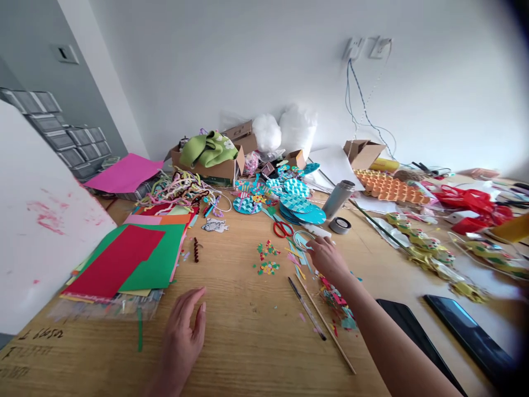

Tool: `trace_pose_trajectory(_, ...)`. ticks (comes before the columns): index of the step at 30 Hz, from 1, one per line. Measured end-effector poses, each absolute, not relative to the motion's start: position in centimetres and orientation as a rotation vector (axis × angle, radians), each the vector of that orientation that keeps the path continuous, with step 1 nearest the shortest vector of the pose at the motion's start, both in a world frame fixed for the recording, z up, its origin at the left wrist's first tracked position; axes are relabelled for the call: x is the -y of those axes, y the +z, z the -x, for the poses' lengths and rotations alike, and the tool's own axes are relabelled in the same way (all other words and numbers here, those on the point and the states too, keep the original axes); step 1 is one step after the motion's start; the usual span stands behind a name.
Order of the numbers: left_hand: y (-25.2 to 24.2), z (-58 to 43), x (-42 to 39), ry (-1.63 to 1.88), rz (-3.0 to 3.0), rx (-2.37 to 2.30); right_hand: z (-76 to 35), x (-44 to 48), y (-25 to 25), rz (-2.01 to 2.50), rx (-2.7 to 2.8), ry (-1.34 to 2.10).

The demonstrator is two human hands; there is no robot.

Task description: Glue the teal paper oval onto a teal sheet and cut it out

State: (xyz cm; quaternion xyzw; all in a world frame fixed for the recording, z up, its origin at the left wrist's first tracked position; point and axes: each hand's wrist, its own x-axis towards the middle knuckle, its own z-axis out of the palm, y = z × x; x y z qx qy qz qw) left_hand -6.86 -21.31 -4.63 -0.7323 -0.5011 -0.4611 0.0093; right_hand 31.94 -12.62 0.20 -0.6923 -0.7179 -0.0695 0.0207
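My left hand [184,325] rests over the front of the wooden table, thumb apart from the fingers, holding nothing. My right hand [326,255] is stretched forward with bent fingers pinching the right edge of a pale roll of tape [296,240]. The exact fingertip contact is partly hidden. Just left of the roll are red-handled scissors [283,229]. Small coloured paper bits [268,268] lie between my hands. A pen [306,309] and a thin wooden stick [326,325] lie nearer me, beside more paper scraps [336,298].
Coloured paper sheets [173,259] are stacked left, by a fish cutout [215,225]. Blue discs [303,214], a metal flask [339,199] and its lid [340,224] stand behind my right hand. Two phones [409,331] lie front right; an orange egg tray [388,186] lies farther back.
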Motion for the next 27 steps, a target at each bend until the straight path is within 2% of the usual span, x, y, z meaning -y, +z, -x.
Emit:
trace_pose_trajectory(6,-4.9,7.2,21.7,-1.498,2.197,1.604,-32.3,10.5,-1.1,2.100,2.307,-0.318)
trace_pose_trajectory(13,-4.8,6.7,21.7,-1.539,2.204,1.644,-29.0,9.1,1.9,1.839,2.327,-0.487)
trace_pose_trajectory(20,-4.7,6.9,21.7,-1.570,2.202,1.667,-17.5,4.0,2.4,1.646,2.660,-0.373)
trace_pose_trajectory(27,-4.6,7.2,21.8,-1.593,2.192,1.733,-13.4,1.7,1.8,1.641,2.662,-0.293)
